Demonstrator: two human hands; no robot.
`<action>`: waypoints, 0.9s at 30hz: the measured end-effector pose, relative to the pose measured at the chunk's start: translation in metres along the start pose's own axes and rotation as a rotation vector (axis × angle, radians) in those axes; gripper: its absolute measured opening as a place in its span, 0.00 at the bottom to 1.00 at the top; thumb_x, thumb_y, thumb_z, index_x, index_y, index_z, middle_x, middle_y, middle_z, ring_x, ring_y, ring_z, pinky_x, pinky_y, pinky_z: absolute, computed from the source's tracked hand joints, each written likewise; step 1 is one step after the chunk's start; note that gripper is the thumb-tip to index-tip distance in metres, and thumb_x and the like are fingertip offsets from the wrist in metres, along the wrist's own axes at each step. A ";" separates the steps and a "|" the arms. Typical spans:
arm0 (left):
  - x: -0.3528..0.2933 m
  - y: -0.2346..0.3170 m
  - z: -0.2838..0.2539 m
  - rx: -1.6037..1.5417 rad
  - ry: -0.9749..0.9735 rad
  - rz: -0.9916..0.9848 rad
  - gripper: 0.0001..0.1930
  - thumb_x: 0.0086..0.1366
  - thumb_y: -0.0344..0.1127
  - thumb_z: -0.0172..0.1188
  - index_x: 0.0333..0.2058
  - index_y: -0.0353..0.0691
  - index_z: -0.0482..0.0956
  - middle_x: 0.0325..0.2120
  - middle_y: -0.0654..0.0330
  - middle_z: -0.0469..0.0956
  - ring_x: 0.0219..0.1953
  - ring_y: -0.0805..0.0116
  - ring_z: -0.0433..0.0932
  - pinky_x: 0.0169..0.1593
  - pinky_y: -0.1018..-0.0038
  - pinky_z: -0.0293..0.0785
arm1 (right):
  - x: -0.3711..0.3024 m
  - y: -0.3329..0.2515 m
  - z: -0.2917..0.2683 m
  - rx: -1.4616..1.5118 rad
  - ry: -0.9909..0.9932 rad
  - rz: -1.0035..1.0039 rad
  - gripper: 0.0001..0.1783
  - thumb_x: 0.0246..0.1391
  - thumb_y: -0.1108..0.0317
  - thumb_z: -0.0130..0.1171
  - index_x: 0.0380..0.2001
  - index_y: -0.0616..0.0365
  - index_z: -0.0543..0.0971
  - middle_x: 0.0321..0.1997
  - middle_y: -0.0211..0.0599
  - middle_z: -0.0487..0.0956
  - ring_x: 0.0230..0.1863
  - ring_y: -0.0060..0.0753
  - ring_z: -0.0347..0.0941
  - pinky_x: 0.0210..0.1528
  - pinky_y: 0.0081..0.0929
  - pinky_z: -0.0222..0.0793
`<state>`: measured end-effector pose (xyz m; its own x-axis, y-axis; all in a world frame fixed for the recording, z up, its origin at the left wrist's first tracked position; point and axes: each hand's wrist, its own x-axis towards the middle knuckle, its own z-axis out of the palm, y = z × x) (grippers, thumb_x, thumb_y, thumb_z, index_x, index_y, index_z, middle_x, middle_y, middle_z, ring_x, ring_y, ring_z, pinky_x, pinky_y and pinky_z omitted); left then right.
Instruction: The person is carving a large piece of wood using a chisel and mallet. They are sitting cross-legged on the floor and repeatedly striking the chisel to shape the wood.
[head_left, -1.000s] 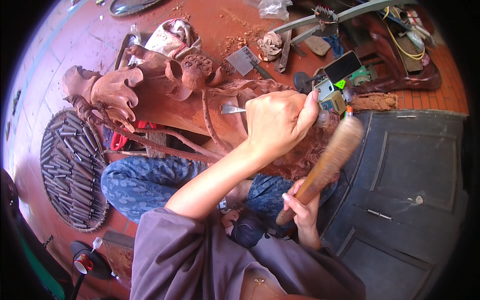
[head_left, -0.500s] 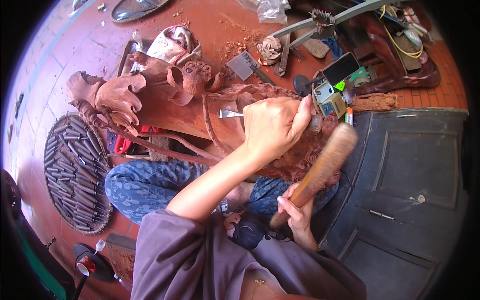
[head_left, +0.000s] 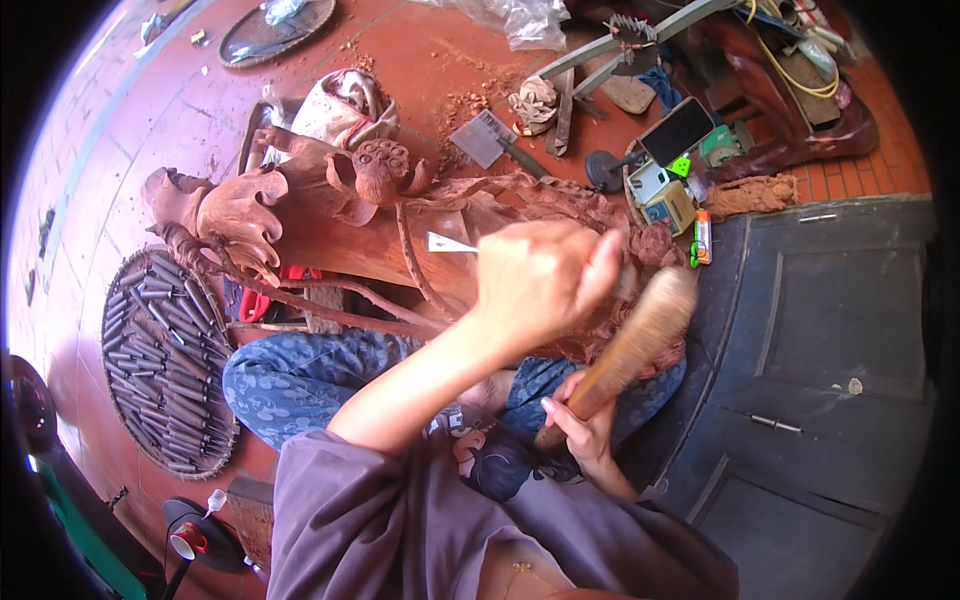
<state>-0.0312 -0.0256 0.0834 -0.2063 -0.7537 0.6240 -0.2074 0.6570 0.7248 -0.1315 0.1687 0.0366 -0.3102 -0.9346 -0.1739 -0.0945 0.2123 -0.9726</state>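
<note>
My left hand [head_left: 545,285] is closed in a fist around a chisel; its bright flat blade [head_left: 450,243] sticks out to the left over the reddish wood carving [head_left: 350,235]. Whether the edge touches the wood, I cannot tell. The carving has a lotus pod [head_left: 381,168], a curled leaf [head_left: 240,212] and thin stems, and lies across in front of my crossed legs. Lower down, my right hand [head_left: 585,425] grips a wooden mallet [head_left: 635,345] by its narrow end. The thick, motion-blurred end slants up beside my left fist, to its right, apart from it.
A round basket [head_left: 112,400] of many chisels stands at the left. Beyond the carving are a cloth sack [head_left: 345,108], wood chips and a flat clear plate [head_left: 482,138]. A phone [head_left: 677,132] and small boxes stand at the far right, above a dark panelled door [head_left: 840,330].
The mallet's thick end has moved slightly left and down. My left hand keeps its grip on the chisel. The whole view has turned a little.
</note>
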 end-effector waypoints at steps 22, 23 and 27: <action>0.021 -0.005 -0.002 -0.244 0.084 -0.184 0.27 0.67 0.45 0.51 0.09 0.41 0.71 0.08 0.56 0.67 0.10 0.56 0.68 0.15 0.64 0.58 | 0.019 -0.051 -0.005 -0.070 0.148 -0.072 0.14 0.43 0.75 0.68 0.25 0.60 0.70 0.17 0.27 0.70 0.18 0.16 0.65 0.24 0.18 0.61; 0.021 -0.006 -0.001 -0.237 0.086 -0.185 0.27 0.67 0.45 0.51 0.09 0.41 0.71 0.08 0.56 0.67 0.10 0.55 0.68 0.15 0.64 0.58 | 0.020 -0.045 0.001 -0.045 0.249 -0.151 0.13 0.43 0.76 0.68 0.22 0.60 0.71 0.14 0.25 0.71 0.17 0.16 0.65 0.22 0.18 0.60; 0.020 -0.010 0.001 -0.185 0.089 -0.172 0.26 0.67 0.45 0.51 0.09 0.42 0.71 0.07 0.56 0.67 0.10 0.55 0.68 0.15 0.64 0.59 | 0.017 -0.049 -0.015 -0.235 0.031 0.031 0.13 0.44 0.79 0.65 0.27 0.60 0.69 0.18 0.29 0.71 0.19 0.17 0.66 0.25 0.17 0.62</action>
<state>-0.0346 -0.0473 0.0889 -0.0967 -0.8583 0.5039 -0.0524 0.5100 0.8586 -0.1459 0.1466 0.0832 -0.3447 -0.9182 -0.1952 -0.3009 0.3050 -0.9036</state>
